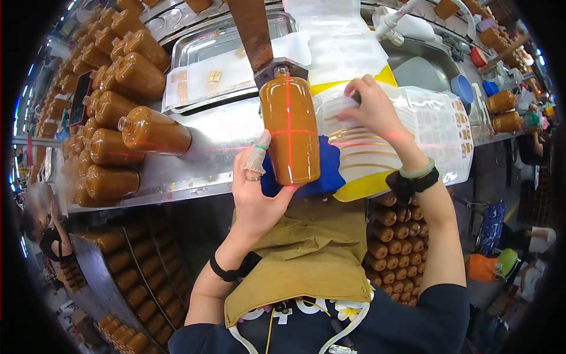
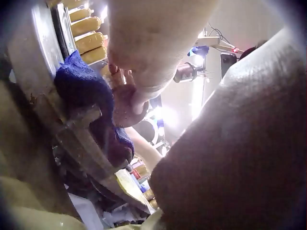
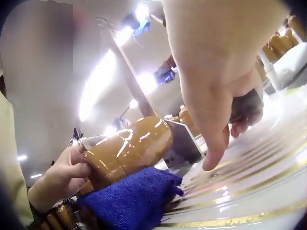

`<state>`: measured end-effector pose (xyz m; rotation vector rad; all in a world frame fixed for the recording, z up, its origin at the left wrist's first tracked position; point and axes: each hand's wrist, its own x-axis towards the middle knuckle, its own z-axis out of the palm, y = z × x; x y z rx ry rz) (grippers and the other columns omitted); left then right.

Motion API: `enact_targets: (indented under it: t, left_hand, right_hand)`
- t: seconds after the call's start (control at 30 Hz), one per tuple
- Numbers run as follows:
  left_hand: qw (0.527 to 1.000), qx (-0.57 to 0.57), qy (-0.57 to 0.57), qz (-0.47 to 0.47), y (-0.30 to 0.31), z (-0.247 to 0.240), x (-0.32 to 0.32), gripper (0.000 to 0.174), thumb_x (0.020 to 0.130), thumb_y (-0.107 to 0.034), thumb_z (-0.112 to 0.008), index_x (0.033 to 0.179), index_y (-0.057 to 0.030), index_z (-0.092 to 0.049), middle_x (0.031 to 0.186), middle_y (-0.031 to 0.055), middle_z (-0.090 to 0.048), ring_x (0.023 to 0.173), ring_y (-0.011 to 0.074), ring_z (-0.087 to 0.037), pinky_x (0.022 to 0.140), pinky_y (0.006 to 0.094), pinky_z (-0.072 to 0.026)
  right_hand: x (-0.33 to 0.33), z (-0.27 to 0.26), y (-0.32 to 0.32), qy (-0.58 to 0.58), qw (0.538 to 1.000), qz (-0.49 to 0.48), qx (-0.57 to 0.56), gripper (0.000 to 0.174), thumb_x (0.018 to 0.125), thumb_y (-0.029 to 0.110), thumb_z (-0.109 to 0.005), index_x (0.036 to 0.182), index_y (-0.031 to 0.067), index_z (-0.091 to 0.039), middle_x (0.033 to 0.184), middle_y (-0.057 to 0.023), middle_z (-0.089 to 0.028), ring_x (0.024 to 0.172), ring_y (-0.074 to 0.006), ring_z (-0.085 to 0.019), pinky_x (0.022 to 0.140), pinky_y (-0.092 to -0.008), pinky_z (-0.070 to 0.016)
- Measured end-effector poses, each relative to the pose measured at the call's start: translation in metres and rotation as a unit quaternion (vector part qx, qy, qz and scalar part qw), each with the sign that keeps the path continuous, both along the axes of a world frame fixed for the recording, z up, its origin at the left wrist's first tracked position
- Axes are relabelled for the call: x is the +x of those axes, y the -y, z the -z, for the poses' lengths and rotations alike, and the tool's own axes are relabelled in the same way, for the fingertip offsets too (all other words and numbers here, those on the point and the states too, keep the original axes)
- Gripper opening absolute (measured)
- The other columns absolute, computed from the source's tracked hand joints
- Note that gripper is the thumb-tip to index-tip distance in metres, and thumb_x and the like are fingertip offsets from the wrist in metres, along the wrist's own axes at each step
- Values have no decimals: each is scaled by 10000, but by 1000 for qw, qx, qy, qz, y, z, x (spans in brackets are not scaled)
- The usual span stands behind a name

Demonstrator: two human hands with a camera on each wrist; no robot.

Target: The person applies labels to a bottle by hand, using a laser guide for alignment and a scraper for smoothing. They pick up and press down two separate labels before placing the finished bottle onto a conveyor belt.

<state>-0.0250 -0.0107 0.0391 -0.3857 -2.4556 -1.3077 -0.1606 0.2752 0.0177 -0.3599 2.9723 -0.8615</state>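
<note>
Nearest to the camera, wearing khaki apron [image 1: 298, 268] over dark shirt. Beyond it, with metal counter [image 1: 221, 127] extending across the scene. At left on the counter, crowded with many brown bottles [image 1: 156, 133], some upright and some tilted. At right, covered with pale sheet [image 1: 365, 156] bearing curved gold strips. In the middle, gripping large brown bottle [image 1: 289, 130] at its near end with left hand [image 1: 256, 197], thumb by the base and fingers along the left side. Crossed on this bottle by red light lines; with its neck at far end, beside dark bracket [image 1: 282, 66]. Just under the bottle, showing blue cloth [image 3: 136, 196]. Above the gold strips, holding small dark object [image 3: 245, 104] in bent fingers of right hand [image 1: 377, 109]; cannot tell whether touching the sheet.
</note>
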Motion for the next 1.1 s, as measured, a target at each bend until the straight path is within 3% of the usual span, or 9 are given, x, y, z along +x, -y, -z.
enact_targets:
  t: [0.17, 0.27, 0.4, 0.7, 0.77, 0.87, 0.93, 1.03, 1.1]
  left_hand:
    - [1000, 18, -8, 7, 4, 9, -1, 867, 693, -69, -925, 1455, 36, -525, 1351, 196, -629, 1175, 356, -626, 1001, 415, -518]
    - [999, 32, 1, 12, 5, 11, 0, 849, 715, -72, -914, 1458, 44, -521, 1372, 220, -623, 1171, 360, -649, 995, 408, -534]
    - [998, 40, 34, 22, 8, 13, 1, 865, 731, -57, -900, 1488, 50, -495, 1414, 233, -612, 1186, 342, -674, 998, 399, -546]
    - [997, 48, 58, 28, 8, 17, 2, 828, 768, 0, -836, 1512, 45, -475, 1395, 233, -635, 1160, 341, -686, 985, 395, -549]
    - [997, 40, 63, 27, 8, 16, 3, 826, 776, 2, -827, 1518, 46, -467, 1380, 232, -642, 1151, 344, -689, 980, 394, -551]
    - [996, 33, 72, 33, 9, 17, 3, 843, 790, -2, -818, 1539, 45, -436, 1370, 232, -643, 1167, 350, -681, 993, 399, -544]
    - [996, 33, 76, 39, 10, 14, 4, 862, 796, -8, -817, 1555, 42, -412, 1374, 234, -636, 1191, 353, -670, 1011, 405, -536]
    - [977, 124, 147, 94, 12, 7, 9, 927, 838, -31, -800, 1609, 42, -290, 1536, 232, -497, 1378, 321, -546, 1140, 416, -440]
    - [908, 330, 197, 167, 11, 9, 12, 916, 922, -30, -728, 1637, 47, -161, 1666, 209, -291, 1527, 285, -340, 1247, 420, -287]
  right_hand:
    - [-32, 15, -20, -62, 998, 12, -5, 594, 770, 201, -875, 1294, 91, -617, 1216, -162, -608, 1053, -324, -644, 908, -403, -530]
    - [-53, 19, -27, 44, 998, 47, 2, 294, 901, 213, -781, 1127, 37, -719, 1026, -143, -691, 915, -246, -665, 830, -362, -523]
    - [-47, 19, -24, -148, 981, 95, -82, 168, 983, 167, -689, 1022, 7, -719, 860, -112, -692, 748, -180, -592, 732, -315, -488]
    - [97, -75, 49, -10, 984, 8, -178, 93, 969, 72, -676, 973, -19, -694, 828, -117, -678, 712, -192, -609, 654, -327, -482]
    - [119, -80, 61, 19, 975, -24, -218, 66, 978, 40, -665, 942, -12, -683, 799, -50, -627, 730, -113, -549, 668, -273, -431]
    - [136, -88, 77, 27, 968, -74, -238, 52, 933, 51, -702, 948, 1, -697, 855, -123, -661, 781, -282, -619, 704, -382, -485]
    - [136, -85, 86, 33, 970, -72, -229, 60, 931, 58, -706, 935, 0, -694, 851, -128, -657, 777, -298, -613, 715, -394, -485]
    - [134, -78, 88, 30, 975, -64, -210, 74, 926, 67, -712, 915, -2, -687, 841, -135, -651, 777, -319, -606, 734, -412, -485]
    - [136, -72, 88, 30, 976, -42, -210, 79, 918, 68, -716, 896, -1, -683, 822, -139, -648, 766, -329, -605, 747, -419, -488]
